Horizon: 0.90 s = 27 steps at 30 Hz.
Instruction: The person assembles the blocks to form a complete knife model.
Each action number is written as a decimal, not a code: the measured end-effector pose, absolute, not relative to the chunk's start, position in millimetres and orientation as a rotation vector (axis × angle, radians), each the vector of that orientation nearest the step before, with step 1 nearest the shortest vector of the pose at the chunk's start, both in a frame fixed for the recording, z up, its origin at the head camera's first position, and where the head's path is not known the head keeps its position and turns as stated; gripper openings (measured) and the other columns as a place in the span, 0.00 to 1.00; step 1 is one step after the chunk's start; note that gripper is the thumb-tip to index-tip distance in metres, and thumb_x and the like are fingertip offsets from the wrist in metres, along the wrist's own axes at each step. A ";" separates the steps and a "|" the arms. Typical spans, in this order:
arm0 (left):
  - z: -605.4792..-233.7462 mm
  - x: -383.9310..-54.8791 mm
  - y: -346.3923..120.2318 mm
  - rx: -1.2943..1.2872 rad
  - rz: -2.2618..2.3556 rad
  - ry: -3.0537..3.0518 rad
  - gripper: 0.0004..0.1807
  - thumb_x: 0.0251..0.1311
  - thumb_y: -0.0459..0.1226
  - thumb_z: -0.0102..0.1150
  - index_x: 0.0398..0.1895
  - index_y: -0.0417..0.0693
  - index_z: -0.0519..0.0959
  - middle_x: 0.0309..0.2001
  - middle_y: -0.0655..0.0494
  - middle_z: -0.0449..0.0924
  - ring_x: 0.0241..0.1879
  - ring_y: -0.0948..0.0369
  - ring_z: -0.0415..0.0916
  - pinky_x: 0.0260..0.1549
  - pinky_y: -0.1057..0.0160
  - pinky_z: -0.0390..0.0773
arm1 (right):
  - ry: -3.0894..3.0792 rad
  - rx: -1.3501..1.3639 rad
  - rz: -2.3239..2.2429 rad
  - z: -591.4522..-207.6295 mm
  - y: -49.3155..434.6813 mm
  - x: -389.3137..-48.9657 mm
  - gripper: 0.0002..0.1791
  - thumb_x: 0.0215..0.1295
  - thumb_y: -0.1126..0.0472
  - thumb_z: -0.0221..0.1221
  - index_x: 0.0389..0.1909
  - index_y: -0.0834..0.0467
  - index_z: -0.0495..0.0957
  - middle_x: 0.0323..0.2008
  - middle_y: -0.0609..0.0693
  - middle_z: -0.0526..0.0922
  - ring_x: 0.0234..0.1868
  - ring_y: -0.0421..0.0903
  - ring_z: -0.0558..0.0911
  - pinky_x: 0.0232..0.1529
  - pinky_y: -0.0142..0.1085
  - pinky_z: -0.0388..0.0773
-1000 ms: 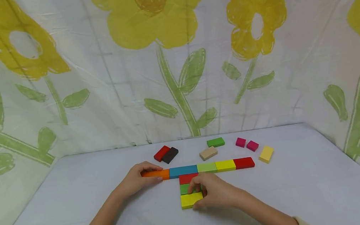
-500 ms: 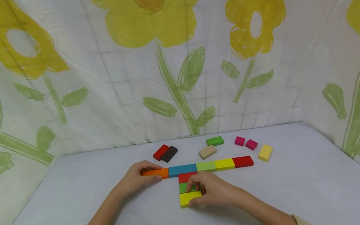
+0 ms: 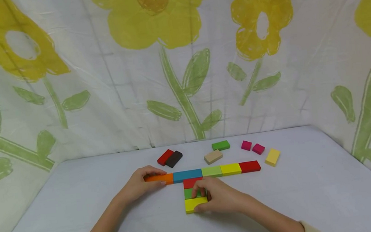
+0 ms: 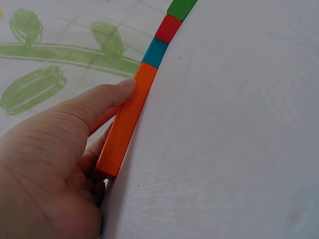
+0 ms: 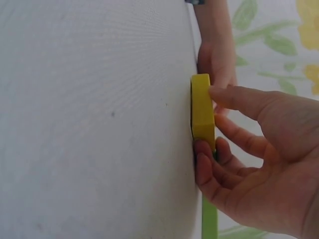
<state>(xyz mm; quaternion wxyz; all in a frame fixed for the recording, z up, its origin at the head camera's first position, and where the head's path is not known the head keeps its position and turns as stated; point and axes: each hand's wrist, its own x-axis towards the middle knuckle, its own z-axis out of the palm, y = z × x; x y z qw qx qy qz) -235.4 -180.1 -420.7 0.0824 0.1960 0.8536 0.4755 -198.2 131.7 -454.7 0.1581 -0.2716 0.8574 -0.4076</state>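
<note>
In the head view my left hand [image 3: 138,186] grips the orange block [image 3: 168,179] at the left end of a row, thumb on its near side and fingers at the back. The row continues with a blue block [image 3: 187,175], a light green block [image 3: 211,171], a yellow one and a red one. Below the blue block a short column holds a red block [image 3: 190,183], a green block [image 3: 187,193] and a yellow block [image 3: 192,206]. My right hand [image 3: 225,197] pinches this near yellow block [image 5: 202,107], its thumb on the near side and fingers curled around the right end.
Behind the row lie a red block [image 3: 165,157] touching a dark brown block [image 3: 174,159], a green block [image 3: 221,145], a beige block [image 3: 213,157], two magenta cubes [image 3: 258,149] and a pale yellow block [image 3: 272,157]. A flower-painted curtain [image 3: 132,117] hangs behind the white table [image 3: 311,186].
My right thumb has slid slightly left along the near edge of the yellow block. The left hand and the blocks look unmoved; the head view has shifted a little.
</note>
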 end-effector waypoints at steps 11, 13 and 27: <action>-418.2 -235.4 -179.7 0.647 1.434 2.586 0.16 0.66 0.38 0.71 0.55 0.46 0.87 0.51 0.49 0.85 0.49 0.54 0.75 0.43 0.63 0.79 | 2.379 -0.777 -1.241 -459.4 138.7 -202.2 0.17 0.60 0.44 0.76 0.47 0.38 0.82 0.37 0.42 0.80 0.35 0.42 0.81 0.34 0.33 0.82; -416.0 -233.8 -177.4 0.685 1.452 2.600 0.15 0.67 0.37 0.70 0.55 0.45 0.87 0.52 0.48 0.85 0.51 0.53 0.76 0.45 0.64 0.80 | 2.355 -0.777 -1.267 -455.5 139.4 -201.1 0.17 0.60 0.45 0.76 0.47 0.39 0.82 0.37 0.42 0.80 0.34 0.41 0.81 0.34 0.32 0.82; -412.3 -217.3 -140.4 0.942 1.386 2.566 0.18 0.68 0.41 0.70 0.59 0.51 0.86 0.55 0.59 0.88 0.58 0.54 0.80 0.63 0.48 0.77 | 2.394 -0.753 -1.291 -376.9 144.7 -173.6 0.12 0.66 0.60 0.71 0.47 0.57 0.82 0.40 0.49 0.83 0.36 0.43 0.81 0.37 0.31 0.81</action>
